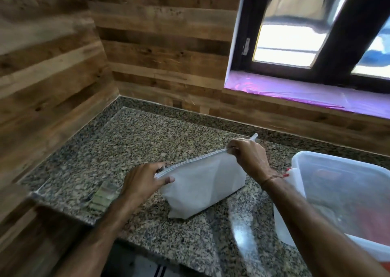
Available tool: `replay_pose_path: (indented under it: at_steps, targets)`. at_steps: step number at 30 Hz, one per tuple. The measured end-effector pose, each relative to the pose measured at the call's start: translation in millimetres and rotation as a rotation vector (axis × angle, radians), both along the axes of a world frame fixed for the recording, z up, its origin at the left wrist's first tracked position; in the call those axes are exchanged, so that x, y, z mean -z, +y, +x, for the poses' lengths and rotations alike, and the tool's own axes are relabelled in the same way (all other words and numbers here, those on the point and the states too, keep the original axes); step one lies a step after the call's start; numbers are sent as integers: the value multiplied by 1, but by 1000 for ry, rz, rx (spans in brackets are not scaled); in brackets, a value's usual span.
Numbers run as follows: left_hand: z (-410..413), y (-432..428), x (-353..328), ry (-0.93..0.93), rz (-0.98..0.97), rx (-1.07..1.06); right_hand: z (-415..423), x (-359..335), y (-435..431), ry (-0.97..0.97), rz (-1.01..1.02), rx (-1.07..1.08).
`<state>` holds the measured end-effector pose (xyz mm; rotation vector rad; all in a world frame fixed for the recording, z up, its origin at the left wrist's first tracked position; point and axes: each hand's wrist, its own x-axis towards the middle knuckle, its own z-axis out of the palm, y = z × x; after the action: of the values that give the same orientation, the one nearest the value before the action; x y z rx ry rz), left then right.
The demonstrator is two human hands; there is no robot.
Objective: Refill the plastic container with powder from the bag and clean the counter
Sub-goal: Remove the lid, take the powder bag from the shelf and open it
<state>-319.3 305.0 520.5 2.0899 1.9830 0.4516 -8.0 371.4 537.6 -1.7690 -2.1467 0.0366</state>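
A white bag of powder (202, 186) stands on the speckled granite counter (126, 141), its sealed top edge running from lower left to upper right. My left hand (143, 181) pinches the left end of that top edge. My right hand (247, 156) grips the edge near its right end. A large translucent plastic container (341, 183) sits at the right, partly behind my right forearm, with something red showing dimly inside.
Wood-panel walls meet in a corner behind the counter. A window with a purple sill (295, 91) is at the upper right. A folded greenish cloth (103, 196) lies by my left wrist. The counter's front edge (147, 249) runs below my arms.
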Motion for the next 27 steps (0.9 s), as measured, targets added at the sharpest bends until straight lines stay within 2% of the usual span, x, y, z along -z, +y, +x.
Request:
replay_pose_path:
  at_steps: [4,7,10,14,18,22,24,27]
  targets:
    - [-26,4,-26,-129,-174,110,-65,6,-28,130,-81,-257]
    - [-35,9,-43,-174,-152,166,-116,14,-46,207,-144,-427]
    - [-40,11,-53,-205,-95,187,-148,16,-57,268,-126,-476]
    - [-40,5,-57,-285,-30,252,-169,24,-62,419,-101,-394]
    - [-44,3,-37,-574,-21,179,-167,37,-63,767,-201,-201]
    - [-32,-8,-4,-585,-171,177,-163,35,-67,1099,-323,-88]
    - [-25,-12,6,-623,-130,168,-162,33,-68,1134,-339,-88]
    - [-22,-12,12,-636,-19,127,-160,31,-68,1066,-313,-63]
